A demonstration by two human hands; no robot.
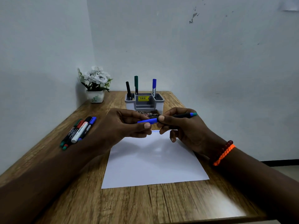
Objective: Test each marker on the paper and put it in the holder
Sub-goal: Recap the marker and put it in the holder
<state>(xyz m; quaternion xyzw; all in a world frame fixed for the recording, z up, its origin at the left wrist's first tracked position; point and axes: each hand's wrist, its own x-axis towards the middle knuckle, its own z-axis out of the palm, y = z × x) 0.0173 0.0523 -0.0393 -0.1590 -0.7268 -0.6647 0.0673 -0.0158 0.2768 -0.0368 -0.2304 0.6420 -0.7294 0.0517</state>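
Above the far end of the white paper [152, 162] I hold a blue marker level. My left hand [124, 125] pinches its blue cap [148, 121]; my right hand [181, 125] grips its black barrel [182, 115]. Cap and barrel meet between my fingertips. A small blue scribble [155, 131] marks the paper's far edge. The grey holder [144, 101] stands behind my hands with a black marker [128, 90], a green marker [136, 84] and a blue marker [154, 87] upright in it. Several loose markers [79, 130] lie at the left on the table.
A white pot of white flowers [95, 85] sits in the back left corner of the wooden table [129, 204]. Walls close the table at the left and back. A printed packet [149, 113] lies in front of the holder.
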